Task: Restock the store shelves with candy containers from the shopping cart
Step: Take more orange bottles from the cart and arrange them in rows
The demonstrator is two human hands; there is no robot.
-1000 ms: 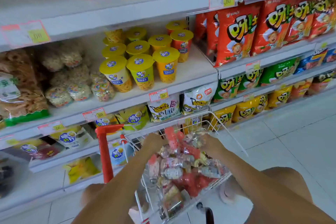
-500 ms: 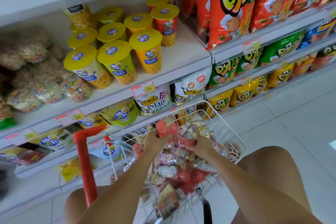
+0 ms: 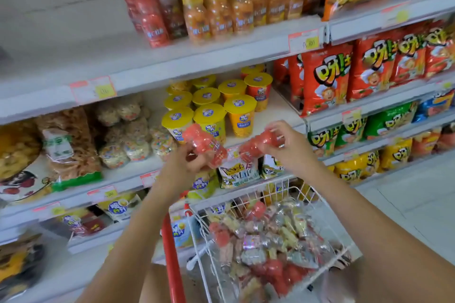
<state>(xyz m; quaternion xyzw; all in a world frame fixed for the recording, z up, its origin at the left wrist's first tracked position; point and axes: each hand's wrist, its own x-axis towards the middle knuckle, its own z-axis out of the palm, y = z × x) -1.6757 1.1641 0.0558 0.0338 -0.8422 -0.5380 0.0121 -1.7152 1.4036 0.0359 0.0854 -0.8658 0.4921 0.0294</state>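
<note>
Glossy clear-plastic candy containers (image 3: 205, 146); white wire cart (image 3: 327, 206); shiny foil snack bags (image 3: 325, 79).

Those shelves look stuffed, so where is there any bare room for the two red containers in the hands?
The top shelf is bare left of the red bottles. A smaller strip lies right of the yellow-lidded cups, before the red bags. Everywhere else is packed. The left hand and right hand each hold a red container.

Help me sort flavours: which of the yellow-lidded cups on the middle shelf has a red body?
The cup at the back right, nearest the red snack bags. Its body is red, while the other cups show yellow or orange.
</note>
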